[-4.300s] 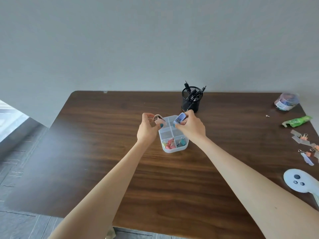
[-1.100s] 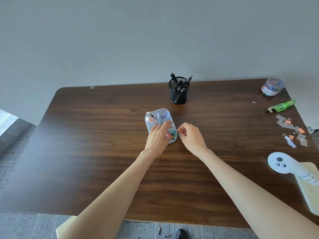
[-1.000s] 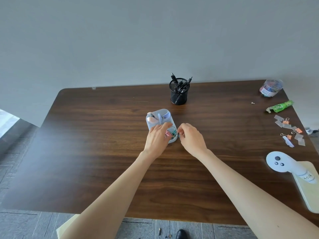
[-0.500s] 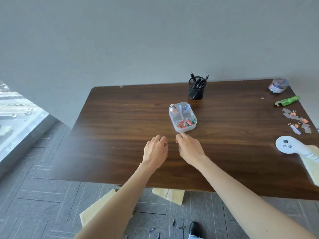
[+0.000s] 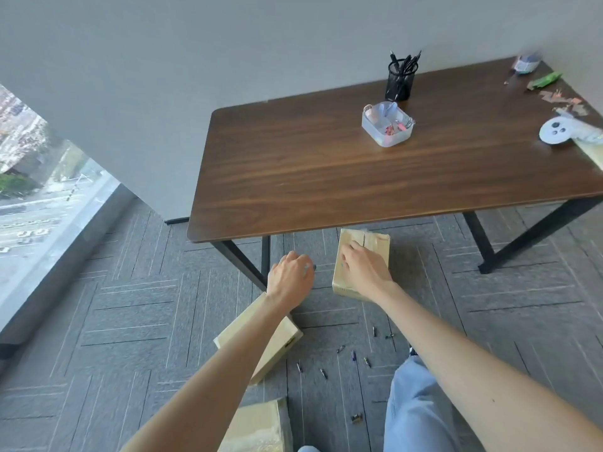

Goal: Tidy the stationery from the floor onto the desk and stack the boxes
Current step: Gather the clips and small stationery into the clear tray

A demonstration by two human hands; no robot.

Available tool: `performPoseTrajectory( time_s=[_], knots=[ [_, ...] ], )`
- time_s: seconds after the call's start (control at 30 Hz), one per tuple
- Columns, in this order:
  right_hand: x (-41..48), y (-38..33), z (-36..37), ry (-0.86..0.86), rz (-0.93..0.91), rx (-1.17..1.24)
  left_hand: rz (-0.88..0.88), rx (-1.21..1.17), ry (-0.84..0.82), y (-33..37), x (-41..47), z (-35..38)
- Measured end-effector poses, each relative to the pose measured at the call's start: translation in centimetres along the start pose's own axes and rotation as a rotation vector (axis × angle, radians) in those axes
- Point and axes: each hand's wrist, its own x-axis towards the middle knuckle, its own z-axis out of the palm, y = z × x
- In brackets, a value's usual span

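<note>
1. A grey carpeted floor (image 5: pixel 137 321) is seen before a dark tabletop (image 5: pixel 310 164).
2. A cardboard box (image 5: pixel 375 246) lies under the right hand (image 5: pixel 365 269), long axis running away; its loosely spread grip holds nothing.
3. The left hand (image 5: pixel 290 278), curled and empty, is just left.

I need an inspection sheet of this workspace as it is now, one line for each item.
Surface: wooden desk, grey carpet floor.
Job's things: three cardboard boxes on floor; small pens scattered on floor; divided clip tray and pen cup on desk.
Clutter: white controller, clips and papers at desk's right end.
Hands: left hand empty; right hand over the far box.
Cables: nothing seen.
Surroundings: grey wall, window at left.
</note>
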Motion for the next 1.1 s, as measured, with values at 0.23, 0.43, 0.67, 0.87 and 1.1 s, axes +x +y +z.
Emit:
performPoseTrajectory(
  time_s=[0.23, 0.43, 0.67, 0.87, 1.1],
  knots=[
    [-9.2, -4.0, 7.5, -0.082, 0.095, 0.054, -0.015, -0.044, -0.091, -6.3, -9.6, 4.9],
    [-12.0, -1.7, 17.5, -0.174, 0.128, 0.052, -0.082, -0.036, -0.142, -9.4, -11.6, 14.5],
    [-12.1, 5.3, 36.9, -0.235, 0.122, 0.072, -0.145, -0.060, -0.197, -15.6, -9.7, 32.9],
    [-9.8, 10.9, 53.7, -0.261, 0.063, 0.055, -0.209, 0.019, -0.197, -23.4, -7.0, 48.3],
    [-5.5, 13.5, 68.3, -0.304, -0.097, -0.004, -0.266, 0.057, -0.148, -31.1, -4.2, 61.5]
  ],
)
